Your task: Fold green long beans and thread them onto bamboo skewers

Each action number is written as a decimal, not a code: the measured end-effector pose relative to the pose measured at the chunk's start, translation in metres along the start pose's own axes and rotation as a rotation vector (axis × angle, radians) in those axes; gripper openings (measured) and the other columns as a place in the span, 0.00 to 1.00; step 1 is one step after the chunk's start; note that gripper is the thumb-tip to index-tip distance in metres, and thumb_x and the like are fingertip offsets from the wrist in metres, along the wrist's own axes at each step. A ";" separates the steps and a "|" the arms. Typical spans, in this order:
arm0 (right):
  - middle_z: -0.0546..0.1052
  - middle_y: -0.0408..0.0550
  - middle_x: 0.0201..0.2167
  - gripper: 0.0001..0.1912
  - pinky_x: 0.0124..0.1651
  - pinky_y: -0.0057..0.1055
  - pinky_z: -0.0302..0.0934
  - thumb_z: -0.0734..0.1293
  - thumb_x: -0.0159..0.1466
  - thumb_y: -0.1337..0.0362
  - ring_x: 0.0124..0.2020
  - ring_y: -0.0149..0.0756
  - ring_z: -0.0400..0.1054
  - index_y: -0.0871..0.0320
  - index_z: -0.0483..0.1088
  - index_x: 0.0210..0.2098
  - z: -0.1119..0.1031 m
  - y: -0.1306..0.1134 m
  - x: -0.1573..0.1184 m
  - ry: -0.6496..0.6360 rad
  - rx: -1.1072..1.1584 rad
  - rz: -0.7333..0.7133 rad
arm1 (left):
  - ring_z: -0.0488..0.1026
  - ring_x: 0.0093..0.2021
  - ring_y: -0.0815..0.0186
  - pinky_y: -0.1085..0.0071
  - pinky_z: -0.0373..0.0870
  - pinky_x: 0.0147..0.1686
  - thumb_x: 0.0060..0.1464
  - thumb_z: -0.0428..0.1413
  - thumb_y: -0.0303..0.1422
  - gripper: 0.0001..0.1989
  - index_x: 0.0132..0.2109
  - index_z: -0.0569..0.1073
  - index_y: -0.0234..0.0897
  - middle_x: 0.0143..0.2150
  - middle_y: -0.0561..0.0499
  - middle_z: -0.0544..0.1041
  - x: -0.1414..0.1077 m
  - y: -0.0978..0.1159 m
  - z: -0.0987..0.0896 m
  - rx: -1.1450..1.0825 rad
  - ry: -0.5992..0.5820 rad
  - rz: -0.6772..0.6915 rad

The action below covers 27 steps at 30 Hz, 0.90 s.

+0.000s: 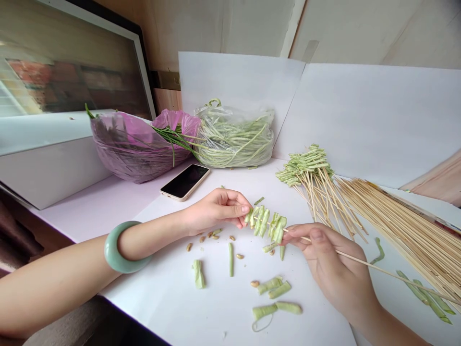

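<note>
My right hand (333, 264) is closed around a thin bamboo skewer (385, 272), which slants down to the right. Several short pieces of green long bean (261, 222) are threaded crosswise near the skewer's far end. At that end my left hand (223, 210) pinches the outermost bean piece between thumb and fingers; the skewer's tip is hidden there. On the white table below lie loose bean pieces (199, 274), with a thin bean strip (231, 259) and small brown beans (255, 283) scattered among them.
Finished-looking bean skewers (309, 166) are heaped at the right, beside a pile of bare bamboo skewers (399, 226). A phone (185, 181) lies behind my left hand. At the back stand a clear bag of long beans (236, 137) and a purple bag of greens (140, 146).
</note>
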State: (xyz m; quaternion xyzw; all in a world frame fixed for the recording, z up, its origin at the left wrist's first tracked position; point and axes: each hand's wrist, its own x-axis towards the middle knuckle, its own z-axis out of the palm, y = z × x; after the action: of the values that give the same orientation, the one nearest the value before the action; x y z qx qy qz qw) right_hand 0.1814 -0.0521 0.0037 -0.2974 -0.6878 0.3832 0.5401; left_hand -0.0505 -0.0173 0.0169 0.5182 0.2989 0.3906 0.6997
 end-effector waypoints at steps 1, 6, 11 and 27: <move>0.80 0.47 0.29 0.15 0.38 0.31 0.75 0.59 0.69 0.62 0.33 0.38 0.77 0.51 0.78 0.36 0.000 0.001 0.001 -0.001 0.019 0.010 | 0.72 0.27 0.72 0.75 0.70 0.32 0.45 0.67 0.37 0.15 0.34 0.76 0.29 0.26 0.50 0.76 0.000 0.000 0.000 -0.004 0.004 -0.008; 0.80 0.47 0.30 0.14 0.38 0.30 0.74 0.60 0.69 0.61 0.32 0.36 0.77 0.52 0.78 0.36 0.000 0.005 0.003 -0.006 0.102 0.056 | 0.73 0.27 0.72 0.75 0.70 0.32 0.42 0.68 0.38 0.15 0.32 0.75 0.30 0.26 0.50 0.76 0.000 -0.002 0.002 0.004 -0.017 -0.046; 0.81 0.47 0.29 0.13 0.38 0.29 0.74 0.62 0.68 0.58 0.32 0.35 0.77 0.54 0.78 0.34 0.001 0.008 0.006 -0.042 0.216 0.106 | 0.72 0.27 0.72 0.75 0.70 0.32 0.42 0.68 0.34 0.13 0.29 0.75 0.29 0.26 0.50 0.77 -0.001 -0.002 0.003 0.061 -0.067 -0.082; 0.73 0.40 0.21 0.07 0.30 0.26 0.69 0.71 0.60 0.58 0.24 0.29 0.71 0.54 0.72 0.32 -0.069 0.031 0.049 0.325 0.145 0.148 | 0.72 0.25 0.72 0.76 0.70 0.30 0.45 0.66 0.34 0.13 0.26 0.72 0.30 0.24 0.49 0.76 0.003 0.005 -0.007 -0.020 0.242 0.064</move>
State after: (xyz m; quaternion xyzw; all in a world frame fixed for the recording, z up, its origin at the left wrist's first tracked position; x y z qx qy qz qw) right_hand 0.2367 0.0191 0.0117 -0.3654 -0.5383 0.4176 0.6343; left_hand -0.0555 -0.0104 0.0198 0.4697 0.3606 0.4755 0.6506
